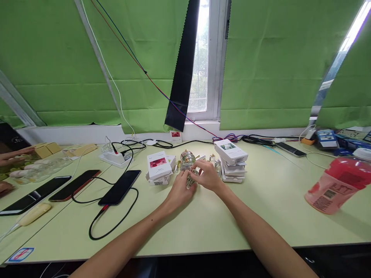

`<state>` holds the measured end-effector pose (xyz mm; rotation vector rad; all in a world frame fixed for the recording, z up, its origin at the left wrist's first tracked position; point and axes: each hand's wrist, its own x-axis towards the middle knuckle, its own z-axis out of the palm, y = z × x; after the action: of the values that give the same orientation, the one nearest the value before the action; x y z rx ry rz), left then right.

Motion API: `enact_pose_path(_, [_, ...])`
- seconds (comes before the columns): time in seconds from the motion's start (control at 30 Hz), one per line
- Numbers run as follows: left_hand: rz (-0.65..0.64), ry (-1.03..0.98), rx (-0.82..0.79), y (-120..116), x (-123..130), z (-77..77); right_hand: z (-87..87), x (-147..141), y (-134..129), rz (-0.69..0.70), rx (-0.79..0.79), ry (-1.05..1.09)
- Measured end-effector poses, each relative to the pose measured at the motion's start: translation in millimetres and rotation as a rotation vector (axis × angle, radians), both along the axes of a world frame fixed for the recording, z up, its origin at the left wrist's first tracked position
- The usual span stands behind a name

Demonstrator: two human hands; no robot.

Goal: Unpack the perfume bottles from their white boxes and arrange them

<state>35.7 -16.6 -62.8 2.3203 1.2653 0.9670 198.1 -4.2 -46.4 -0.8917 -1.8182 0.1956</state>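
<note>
My left hand (182, 188) rests on the table with its fingers closed round a small shiny glass-like piece (189, 181), partly hidden by the fingers. From the right, my right hand (208, 175) pinches at the upper end of the same piece. Just behind both hands stands a rounded, ornate silvery glass bottle (187, 159). Small metallic-looking vials (218, 166) are by the right fingers. White cartons with a red picture (159, 165) lie left of my hands, and a stack of white cartons (233, 162) stands to the right.
Left are a phone (120, 188) on a black cable, two more phones and a power strip (117, 157). Another person's hand (16, 154) is at the far left by an egg-tray-like clear pack (36, 168). A red-pink bottle (337, 185) stands right; cables run along the back.
</note>
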Motion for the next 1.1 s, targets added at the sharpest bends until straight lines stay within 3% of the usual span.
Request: enact_pose_path(1.1, [-0.028, 0.017, 0.024, -0.3, 0.4, 0.7, 0.4, -4.3, -0.7, -0.020, 0.061, -0.091])
